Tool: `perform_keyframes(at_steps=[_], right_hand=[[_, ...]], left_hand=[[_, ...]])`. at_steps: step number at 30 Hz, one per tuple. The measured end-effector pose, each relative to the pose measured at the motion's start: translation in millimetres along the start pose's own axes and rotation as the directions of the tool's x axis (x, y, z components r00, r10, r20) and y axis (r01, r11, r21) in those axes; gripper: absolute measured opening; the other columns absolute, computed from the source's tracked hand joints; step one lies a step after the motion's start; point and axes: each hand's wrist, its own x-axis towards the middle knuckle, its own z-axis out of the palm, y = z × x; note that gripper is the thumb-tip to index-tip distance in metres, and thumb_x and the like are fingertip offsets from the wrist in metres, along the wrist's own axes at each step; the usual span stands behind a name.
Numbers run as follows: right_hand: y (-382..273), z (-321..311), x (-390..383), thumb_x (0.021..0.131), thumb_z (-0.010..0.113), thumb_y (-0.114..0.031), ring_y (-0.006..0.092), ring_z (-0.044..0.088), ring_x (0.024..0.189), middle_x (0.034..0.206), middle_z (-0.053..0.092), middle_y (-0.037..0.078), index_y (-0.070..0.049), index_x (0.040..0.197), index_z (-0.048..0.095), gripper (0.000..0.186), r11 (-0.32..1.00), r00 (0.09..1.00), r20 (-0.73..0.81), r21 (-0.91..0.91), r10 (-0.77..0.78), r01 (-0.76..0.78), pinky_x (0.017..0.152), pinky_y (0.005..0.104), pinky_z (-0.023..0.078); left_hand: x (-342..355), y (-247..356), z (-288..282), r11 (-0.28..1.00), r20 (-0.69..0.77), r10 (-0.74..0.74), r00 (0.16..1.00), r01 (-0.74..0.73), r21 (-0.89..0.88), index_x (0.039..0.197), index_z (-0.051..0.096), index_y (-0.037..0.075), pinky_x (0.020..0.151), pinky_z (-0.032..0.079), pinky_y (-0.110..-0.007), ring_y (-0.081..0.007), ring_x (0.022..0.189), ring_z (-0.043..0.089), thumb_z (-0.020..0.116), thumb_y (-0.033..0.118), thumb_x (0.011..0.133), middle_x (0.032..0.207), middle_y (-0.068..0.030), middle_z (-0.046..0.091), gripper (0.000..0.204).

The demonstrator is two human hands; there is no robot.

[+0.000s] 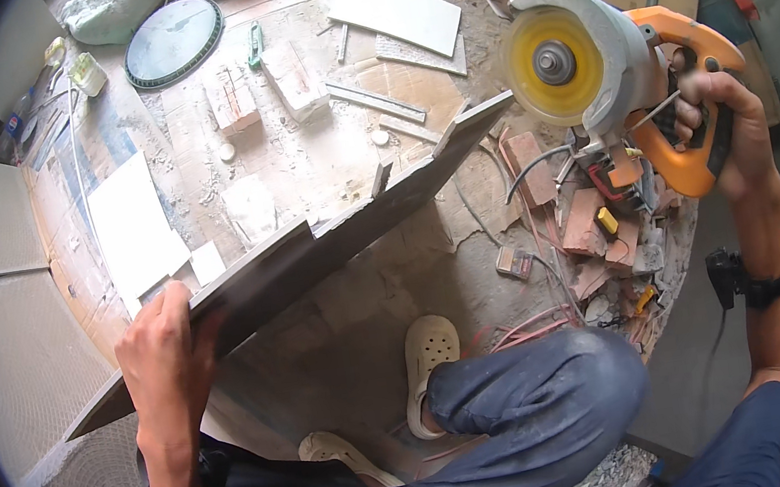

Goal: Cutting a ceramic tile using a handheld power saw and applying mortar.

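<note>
I read the slanting grey panel (pixel 266 290) as my main barrier, running from the left hand (pixel 161 343) to the disc of the orange-handled saw (pixel 622 73). The panel's far end lies just beside the disc, and I cannot tell whether a gap separates them. I have free floor (pixel 350 315) between the panel and the bent knee (pixel 572 383). To its right, bricks (pixel 583 222) and a cable (pixel 536 160) obstruct any low pass. Beyond the panel, two dusty blocks (pixel 293 81) leave me room in front.
</note>
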Motion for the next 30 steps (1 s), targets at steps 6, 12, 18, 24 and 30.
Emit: perform_keyframes(at_steps=[6, 12, 18, 24, 30], right_hand=[[-2, -30, 3, 0.089, 0.061, -0.017, 0.008, 0.051, 0.064, 0.075, 0.051, -0.002, 0.0, 0.119, 0.053, 0.035, 0.996, 0.997, 0.012, -0.035, 0.079, -0.079, 0.062, 0.0247, 0.045], [-14, -9, 3, 0.086, 0.059, -0.018, 0.0103, 0.05, 0.061, 0.071, 0.048, -0.001, -0.002, 0.116, 0.052, 0.035, 0.978, 0.983, 0.062, -0.127, 0.173, -0.164, 0.059, 0.0289, 0.049], [-16, 1, -7, 0.069, 0.07, -0.015, 0.0073, 0.056, 0.061, 0.082, 0.059, 0.001, 0.003, 0.125, 0.059, 0.06, 0.911, 0.926, 0.124, -0.269, 0.356, -0.314, 0.055, 0.0217, 0.048], [5, 4, -26, 0.074, 0.074, -0.012, 0.0087, 0.059, 0.068, 0.087, 0.063, 0.001, 0.001, 0.113, 0.064, 0.042, 0.862, 0.88, 0.185, -0.366, 0.437, -0.351, 0.061, 0.0239, 0.048], [28, 17, -40, 0.076, 0.073, -0.008, 0.0085, 0.058, 0.065, 0.082, 0.064, 0.002, 0.001, 0.104, 0.063, 0.031, 0.785, 0.827, 0.201, -0.491, 0.524, -0.378, 0.06, 0.0248, 0.047]], left_hand=[[-12, 15, -5, 0.997, 0.064, -0.027, 0.998, 0.032, -0.068, 0.084, 0.057, 0.002, 0.065, 0.05, -0.046, -0.0387, 0.075, 0.065, 0.074, 0.009, 0.081, 0.078, -0.0173, 0.064, 0.019], [-41, 38, -16, 0.985, 0.201, -0.078, 0.976, 0.107, -0.137, 0.085, 0.062, 0.005, 0.064, 0.052, -0.045, -0.0371, 0.073, 0.065, 0.067, -0.001, 0.075, 0.076, -0.0156, 0.064, 0.012], [-70, 61, -19, 0.978, 0.35, -0.027, 0.936, 0.097, -0.185, 0.094, 0.062, 0.007, 0.065, 0.052, -0.045, -0.0342, 0.076, 0.065, 0.057, 0.0, 0.082, 0.078, -0.0137, 0.062, 0.015], [-106, 87, -2, 0.962, 0.333, -0.137, 0.933, 0.206, -0.182, 0.11, 0.068, 0.01, 0.071, 0.056, -0.043, -0.0308, 0.089, 0.068, 0.057, 0.0, 0.084, 0.096, -0.0123, 0.07, 0.03], [-135, 109, 13, 0.93, 0.346, -0.239, 0.907, 0.317, -0.188, 0.113, 0.07, 0.007, 0.082, 0.057, -0.041, -0.032, 0.101, 0.068, 0.06, -0.008, 0.074, 0.113, -0.0159, 0.071, 0.043]])
